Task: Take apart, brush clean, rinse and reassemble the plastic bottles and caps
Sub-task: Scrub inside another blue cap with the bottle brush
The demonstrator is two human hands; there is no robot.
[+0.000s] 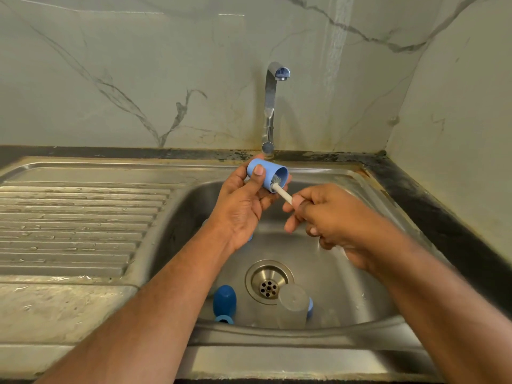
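Observation:
My left hand (243,206) grips a light blue plastic cap (268,173) above the sink basin, its open mouth turned to the right. My right hand (329,217) holds the white handle of a small brush (283,193), whose bristle head sits inside the cap's mouth. In the basin near the front lie a dark blue bottle part (225,300) with a light blue ring at its end and a clear plastic bottle (293,306) with a blue piece behind it. Another blue piece is mostly hidden under my left wrist.
The steel sink (368,273) has a round drain (269,281) in the middle. A chrome tap (273,106) rises at the back; no water runs from it. A ribbed draining board (77,223) lies to the left. Marble wall panels stand behind and at right.

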